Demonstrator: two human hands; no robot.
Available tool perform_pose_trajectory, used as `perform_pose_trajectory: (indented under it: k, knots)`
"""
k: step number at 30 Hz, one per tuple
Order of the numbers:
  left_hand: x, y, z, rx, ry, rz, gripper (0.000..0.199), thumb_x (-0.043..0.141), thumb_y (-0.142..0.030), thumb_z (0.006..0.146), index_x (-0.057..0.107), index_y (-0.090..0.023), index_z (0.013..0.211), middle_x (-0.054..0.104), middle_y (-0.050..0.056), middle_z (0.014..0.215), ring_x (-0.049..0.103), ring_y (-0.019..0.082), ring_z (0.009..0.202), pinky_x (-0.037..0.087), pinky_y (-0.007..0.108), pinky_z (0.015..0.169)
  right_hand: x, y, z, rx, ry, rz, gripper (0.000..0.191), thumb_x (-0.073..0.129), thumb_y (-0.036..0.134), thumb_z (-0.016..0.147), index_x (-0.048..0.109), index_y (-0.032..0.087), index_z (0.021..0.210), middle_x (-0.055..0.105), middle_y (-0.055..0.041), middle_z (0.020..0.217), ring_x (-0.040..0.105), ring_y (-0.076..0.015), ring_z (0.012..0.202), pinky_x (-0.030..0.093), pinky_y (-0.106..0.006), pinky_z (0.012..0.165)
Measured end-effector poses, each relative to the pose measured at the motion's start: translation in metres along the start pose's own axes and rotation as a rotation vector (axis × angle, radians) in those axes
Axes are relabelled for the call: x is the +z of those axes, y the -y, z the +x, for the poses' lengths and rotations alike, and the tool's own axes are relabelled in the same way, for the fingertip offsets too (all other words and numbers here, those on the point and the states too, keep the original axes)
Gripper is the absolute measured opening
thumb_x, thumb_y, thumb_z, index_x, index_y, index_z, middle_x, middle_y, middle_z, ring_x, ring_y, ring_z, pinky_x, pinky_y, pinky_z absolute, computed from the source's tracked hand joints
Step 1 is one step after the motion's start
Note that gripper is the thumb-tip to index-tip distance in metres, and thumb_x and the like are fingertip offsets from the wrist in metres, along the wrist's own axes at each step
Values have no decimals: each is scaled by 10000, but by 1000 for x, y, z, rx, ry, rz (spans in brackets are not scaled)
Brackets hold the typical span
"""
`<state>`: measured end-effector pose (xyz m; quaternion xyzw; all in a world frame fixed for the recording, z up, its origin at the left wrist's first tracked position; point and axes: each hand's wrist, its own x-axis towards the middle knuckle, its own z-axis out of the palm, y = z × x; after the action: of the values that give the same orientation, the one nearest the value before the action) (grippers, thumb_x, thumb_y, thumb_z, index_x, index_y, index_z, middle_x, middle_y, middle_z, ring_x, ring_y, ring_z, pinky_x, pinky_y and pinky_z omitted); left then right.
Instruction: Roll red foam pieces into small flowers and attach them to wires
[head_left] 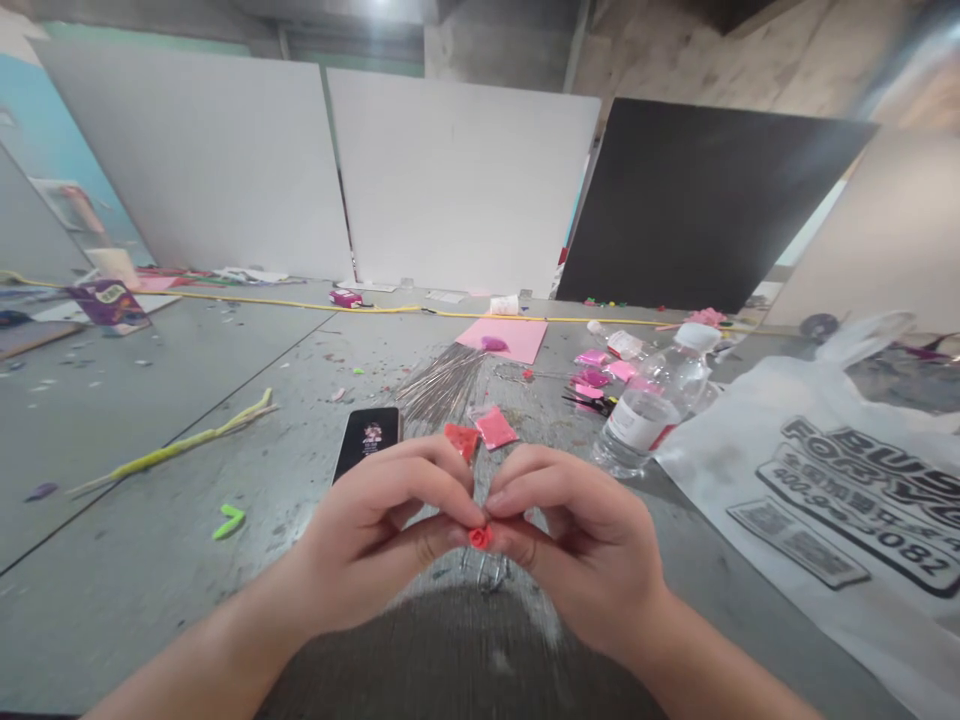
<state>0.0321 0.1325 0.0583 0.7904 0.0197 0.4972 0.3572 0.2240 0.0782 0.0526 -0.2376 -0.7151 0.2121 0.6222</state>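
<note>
A small red rose-like piece [481,538] is pinched between both hands at the lower middle of the view. My left hand [390,510] closes its thumb and forefinger on the left side of it. From the right, my right hand [574,530] grips the same piece with thumb and fingertips. Bent silvery wires [491,572] lie just below the fingers. Behind the hands are a red packet [460,440] and a pinkish-red packet [495,427]. A phone [367,440] with its screen lit lies beyond my left hand.
Thin wires [442,385] fan out beyond the phone, near a pink sheet [525,338]. A water bottle [649,405] and a white plastic bag [832,480] stand at the right. Yellow-green twisted stems [180,450] and a green bent piece [229,522] lie left.
</note>
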Motion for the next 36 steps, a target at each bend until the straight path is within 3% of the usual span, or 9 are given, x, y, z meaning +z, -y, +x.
perform_pose_trajectory:
  k: [11, 23, 29, 36]
  knots:
    - [-1, -2, 0, -20, 8, -39, 164, 793, -137, 895, 776, -202, 1044, 652, 55, 884, 639, 138, 803, 554, 220, 679, 0, 2, 3, -2, -11, -42, 112, 823, 180, 880, 777, 250, 954, 760, -31, 810, 699, -154, 701, 582, -277, 631]
    - [-1, -2, 2, -14, 36, -63, 202, 767, -126, 916, 820, -237, 1077, 627, 44, 872, 626, 111, 769, 540, 193, 657, 1, 0, 3, 28, 5, 17, 133, 874, 284, 847, 769, 241, 917, 746, -10, 736, 650, -122, 613, 539, -236, 576]
    - [-3, -2, -2, -69, 78, -72, 256, 725, -108, 948, 813, -279, 1118, 632, 39, 935, 642, 109, 822, 552, 197, 712, 2, -2, 0, 206, 21, 128, 214, 912, 367, 799, 776, 224, 884, 740, -6, 722, 618, -106, 600, 535, -215, 575]
    - [-5, -4, -1, -84, 78, -10, 239, 698, -105, 966, 798, -261, 1117, 634, 37, 921, 625, 109, 822, 532, 194, 700, 0, -4, 1, 324, -4, 244, 201, 952, 252, 737, 797, 250, 866, 755, 11, 748, 648, -87, 638, 546, -155, 594]
